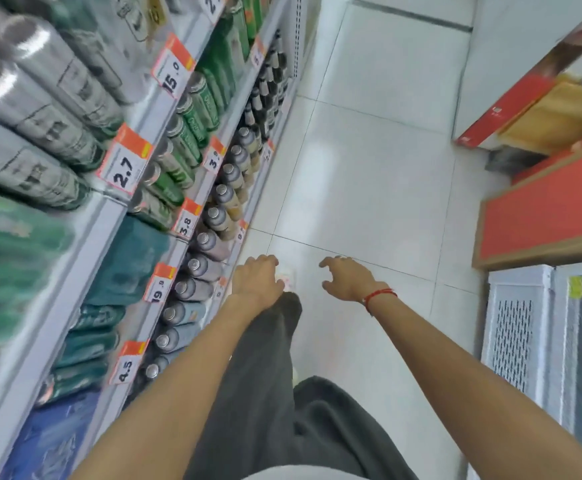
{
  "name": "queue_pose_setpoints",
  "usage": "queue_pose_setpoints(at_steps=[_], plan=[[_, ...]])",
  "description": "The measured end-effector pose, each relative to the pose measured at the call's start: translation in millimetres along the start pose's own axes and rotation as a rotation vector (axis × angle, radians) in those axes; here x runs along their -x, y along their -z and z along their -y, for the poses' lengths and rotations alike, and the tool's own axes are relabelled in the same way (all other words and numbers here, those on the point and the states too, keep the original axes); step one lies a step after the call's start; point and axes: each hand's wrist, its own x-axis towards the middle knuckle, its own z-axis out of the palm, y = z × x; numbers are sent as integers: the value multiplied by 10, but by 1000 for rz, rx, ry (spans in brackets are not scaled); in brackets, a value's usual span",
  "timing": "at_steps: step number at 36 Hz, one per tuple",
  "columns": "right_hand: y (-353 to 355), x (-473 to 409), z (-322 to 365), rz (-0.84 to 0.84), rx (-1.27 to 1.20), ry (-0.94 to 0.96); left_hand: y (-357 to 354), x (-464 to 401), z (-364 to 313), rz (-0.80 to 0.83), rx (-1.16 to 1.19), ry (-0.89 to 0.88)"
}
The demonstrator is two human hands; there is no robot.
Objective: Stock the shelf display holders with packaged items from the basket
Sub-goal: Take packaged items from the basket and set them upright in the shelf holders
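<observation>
I look down a shop aisle, and both arms reach forward and down over my legs. My left hand (256, 277) hangs beside the lowest shelf with fingers loosely curled and nothing in it. A little to its right, my right hand (346, 277), a red string on its wrist, has loosely spread fingers and holds nothing. The shelf unit (109, 216) on the left carries silver and green cans, green packs and rows of bottles (210, 242) behind orange price tags (126, 164). No basket and no packaged item is in view.
White floor tiles (369, 168) run ahead between the shelves and the right side. On the right stand an orange-topped box (552, 209), a red and yellow display (538, 112) and a white perforated cabinet (514, 327). My dark trousers (265, 393) and a shoe (287, 277) are below.
</observation>
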Motion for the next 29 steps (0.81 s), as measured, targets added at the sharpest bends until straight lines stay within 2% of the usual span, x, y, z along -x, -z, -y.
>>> queue_pose_setpoints(at_steps=[12, 18, 23, 29], plan=[[1681, -1275, -410, -240, -139, -168, 1393, -2172, -422, 25, -56, -166], [2543, -1924, -665, -282, -201, -197, 2028, -3128, -757, 47, -84, -223], [3292, -2565, -1026, -243, -219, -214, 2532, -3972, -1120, 90, -138, -267], [4234, -3388, -1604, -120, -252, -240, 3165, -5091, -1527, 204, -129, -197]])
